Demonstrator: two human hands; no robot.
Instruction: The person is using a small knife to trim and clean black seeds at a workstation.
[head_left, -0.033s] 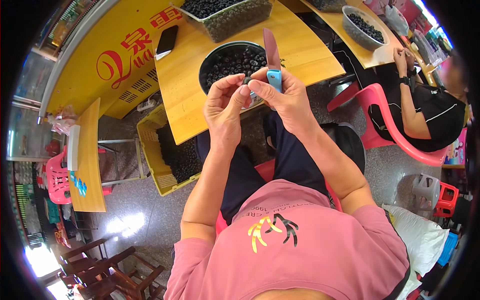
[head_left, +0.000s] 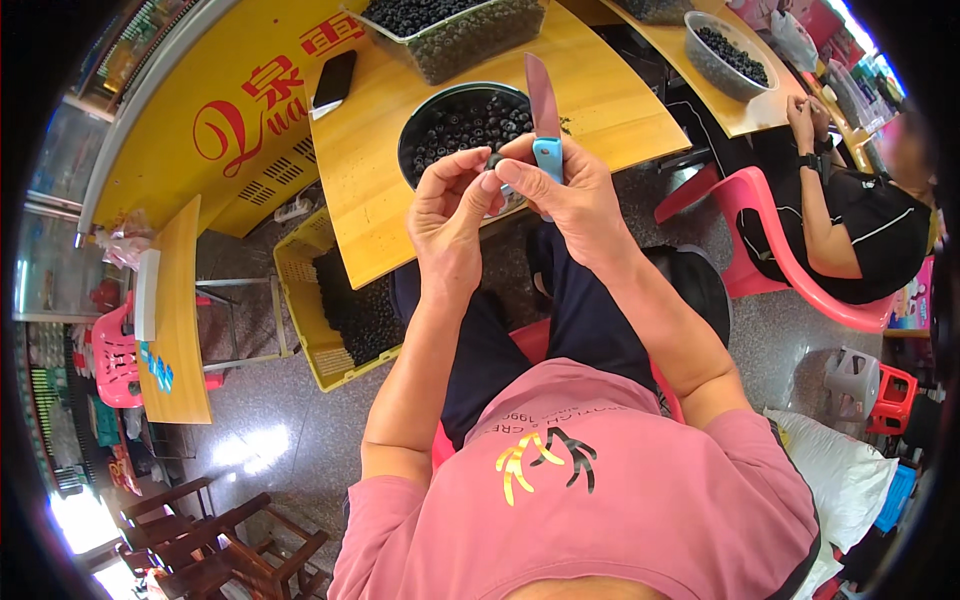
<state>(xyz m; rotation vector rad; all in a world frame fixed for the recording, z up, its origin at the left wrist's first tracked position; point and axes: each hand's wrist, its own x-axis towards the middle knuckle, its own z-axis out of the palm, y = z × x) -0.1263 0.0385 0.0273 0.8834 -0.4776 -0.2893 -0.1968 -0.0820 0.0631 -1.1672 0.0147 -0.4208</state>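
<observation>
Over the near edge of the wooden table, both hands meet at a small dark round fruit point(head_left: 494, 160). The fingertips and thumb of my left hand point(head_left: 455, 205) pinch it. My right hand point(head_left: 575, 200) is closed around the blue handle of a knife point(head_left: 542, 95), whose blade points up and away from me; the right thumb and index finger reach to the same fruit. Just beyond my hands stands a round dark-rimmed bowl point(head_left: 402, 150) with many dark round fruits point(head_left: 470, 128) in it. My fingers hide part of the held fruit and the bowl's near side.
A clear plastic tub point(head_left: 470, 50) heaped with fruit stands on the table point(head_left: 610, 100), with a phone point(head_left: 334, 80) at the left. Below is a yellow crate point(head_left: 330, 375) of dark fruit. At right, a person sits on a pink chair point(head_left: 770, 230) near another fruit bowl point(head_left: 705, 70).
</observation>
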